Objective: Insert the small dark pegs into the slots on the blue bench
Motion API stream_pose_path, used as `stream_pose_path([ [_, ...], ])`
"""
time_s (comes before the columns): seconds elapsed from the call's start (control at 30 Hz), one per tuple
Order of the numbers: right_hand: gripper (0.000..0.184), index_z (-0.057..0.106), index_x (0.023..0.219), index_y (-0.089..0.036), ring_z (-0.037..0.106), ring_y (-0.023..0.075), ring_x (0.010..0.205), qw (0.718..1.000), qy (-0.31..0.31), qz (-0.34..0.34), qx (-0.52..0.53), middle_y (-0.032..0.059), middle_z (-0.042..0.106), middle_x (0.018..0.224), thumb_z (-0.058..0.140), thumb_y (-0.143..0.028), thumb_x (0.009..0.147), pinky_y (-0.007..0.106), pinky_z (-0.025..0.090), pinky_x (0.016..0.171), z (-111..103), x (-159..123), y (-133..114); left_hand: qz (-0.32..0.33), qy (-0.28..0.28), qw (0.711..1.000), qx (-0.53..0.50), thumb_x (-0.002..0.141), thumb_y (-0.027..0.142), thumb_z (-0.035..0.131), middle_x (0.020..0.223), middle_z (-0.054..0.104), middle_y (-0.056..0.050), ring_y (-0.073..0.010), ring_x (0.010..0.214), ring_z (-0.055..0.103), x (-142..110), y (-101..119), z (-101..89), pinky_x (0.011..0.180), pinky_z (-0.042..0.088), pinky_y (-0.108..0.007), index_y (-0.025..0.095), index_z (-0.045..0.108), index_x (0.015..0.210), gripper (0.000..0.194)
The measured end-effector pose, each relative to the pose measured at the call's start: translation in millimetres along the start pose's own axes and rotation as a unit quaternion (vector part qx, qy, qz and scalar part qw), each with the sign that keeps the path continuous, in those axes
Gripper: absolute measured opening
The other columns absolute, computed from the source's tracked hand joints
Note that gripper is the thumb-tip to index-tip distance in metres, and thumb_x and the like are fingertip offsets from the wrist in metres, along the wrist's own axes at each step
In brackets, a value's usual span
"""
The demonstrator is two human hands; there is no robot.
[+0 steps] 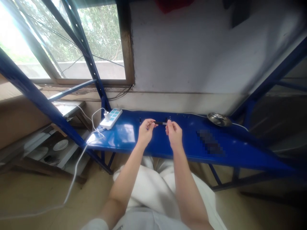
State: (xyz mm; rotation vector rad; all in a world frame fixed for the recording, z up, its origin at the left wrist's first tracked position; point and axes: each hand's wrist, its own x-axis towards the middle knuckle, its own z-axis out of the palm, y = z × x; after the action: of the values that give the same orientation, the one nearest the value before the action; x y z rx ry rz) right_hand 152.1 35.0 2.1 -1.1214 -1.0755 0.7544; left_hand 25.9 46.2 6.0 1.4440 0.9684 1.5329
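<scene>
**Left hand (145,131) & right hand (175,132) pinch pen-like item (159,123)**

Both hands nearly closed, thumb against fingers. L hand has the black end, R hand the pale end; item sits approx. level btwn them, over the blue table (158,145). Exact type can't be confirmed at this res.

Small dark bits (140,120) on tabletop just beyond hands, too small to ID.

L end of table: white power strip (114,117) w/ a white plug (106,115) inserted. White cable (76,166) hangs past table's L end twd. floor.

R side: shiny metal dish (218,119) nr. rear edge; dark object (210,142) in front of it, pixelated, ID n/a.

Rear: window (103,41) to L, pale wall (179,57) directly behind table.
</scene>
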Motion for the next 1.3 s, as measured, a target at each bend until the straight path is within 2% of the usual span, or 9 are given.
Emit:
stream_pose_path([
  [0.17,0.042,0.047,0.060,-0.020,0.040,0.0082,0.045,1.000,-0.007,0.005,-0.012,-0.0044,0.044,0.050,0.050,-0.059,0.076,0.021,0.034,0.044,-1,-2,-3,-0.015,0.003,1.000,-0.016,0.080,0.033,0.057,0.081,0.065,-0.005,-0.0137,0.078,0.064,0,2,-0.6,0.073,0.048,-0.026,0.017,0.057,0.093,0.021],
  [0.33,0.043,0.048,0.061,-0.020,0.041,0.0082,0.045,1.000,0.004,0.002,-0.003,-0.0033,0.046,0.052,0.049,-0.059,0.077,0.021,0.035,0.044,2,0,-2,-0.059,-0.010,0.996,-0.065,0.076,0.035,0.061,0.081,0.065,-0.005,-0.0131,0.075,0.063,-1,5,2.1,0.068,0.048,-0.025,0.017,0.056,0.102,0.032],
  [0.43,0.042,0.048,0.062,-0.020,0.041,0.0080,0.046,1.000,-0.008,-0.003,0.000,-0.0032,0.047,0.053,0.049,-0.059,0.077,0.021,0.036,0.045,3,1,0,-0.079,-0.019,0.994,-0.075,0.073,0.034,0.064,0.079,0.065,-0.005,-0.0116,0.070,0.061,0,4,3.5,0.066,0.047,-0.024,0.016,0.058,0.101,0.033],
  [0.63,0.037,0.052,0.068,-0.019,0.044,0.0078,0.048,0.999,-0.033,0.009,-0.005,-0.0028,0.050,0.058,0.051,-0.055,0.077,0.021,0.038,0.047,3,2,3,-0.098,0.023,0.991,-0.090,0.071,0.034,0.065,0.074,0.065,-0.004,-0.0092,0.061,0.058,3,-3,5.2,0.061,0.046,-0.023,0.015,0.062,0.091,0.028],
  [0.8,0.033,0.056,0.085,-0.019,0.049,0.0087,0.054,0.998,-0.067,-0.007,0.012,-0.0003,0.058,0.070,0.056,-0.050,0.075,0.023,0.044,0.052,-1,5,7,-0.091,0.038,0.992,-0.079,0.070,0.035,0.066,0.074,0.065,-0.004,-0.0090,0.061,0.058,5,-8,4.6,0.061,0.047,-0.023,0.015,0.062,0.089,0.028],
  [0.93,0.036,0.060,0.094,-0.019,0.055,0.0122,0.061,0.994,-0.094,-0.027,-0.040,0.0034,0.063,0.076,0.057,-0.049,0.075,0.027,0.048,0.058,-4,9,9,-0.080,0.042,0.994,-0.066,0.071,0.037,0.065,0.076,0.065,-0.004,-0.0095,0.062,0.058,5,-10,4.8,0.062,0.047,-0.023,0.015,0.062,0.089,0.028],
  [1.07,0.033,0.063,0.089,-0.019,0.059,0.0156,0.070,0.986,-0.114,-0.056,-0.106,0.0050,0.065,0.081,0.056,-0.049,0.076,0.029,0.048,0.064,-6,10,9,-0.078,0.055,0.993,-0.064,0.071,0.037,0.065,0.074,0.064,-0.003,-0.0090,0.060,0.058,7,-10,2.9,0.060,0.047,-0.023,0.015,0.061,0.087,0.027],
  [1.2,0.035,0.064,0.085,-0.018,0.057,0.0150,0.065,0.986,-0.081,-0.060,-0.129,0.0055,0.065,0.080,0.056,-0.051,0.075,0.030,0.047,0.062,-9,13,13,-0.073,0.121,0.987,-0.075,0.073,0.038,0.062,0.070,0.060,0.000,-0.0070,0.056,0.055,12,-8,-4.8,0.056,0.045,-0.021,0.015,0.056,0.089,0.028],
  [1.3,0.038,0.063,0.086,-0.017,0.056,0.0148,0.065,0.994,-0.030,-0.042,-0.096,0.0056,0.064,0.078,0.057,-0.053,0.073,0.029,0.047,0.061,-7,15,15,-0.087,0.116,0.987,-0.065,0.072,0.036,0.064,0.069,0.059,0.000,-0.0069,0.056,0.054,14,-10,-9.4,0.056,0.045,-0.020,0.015,0.056,0.087,0.028],
])
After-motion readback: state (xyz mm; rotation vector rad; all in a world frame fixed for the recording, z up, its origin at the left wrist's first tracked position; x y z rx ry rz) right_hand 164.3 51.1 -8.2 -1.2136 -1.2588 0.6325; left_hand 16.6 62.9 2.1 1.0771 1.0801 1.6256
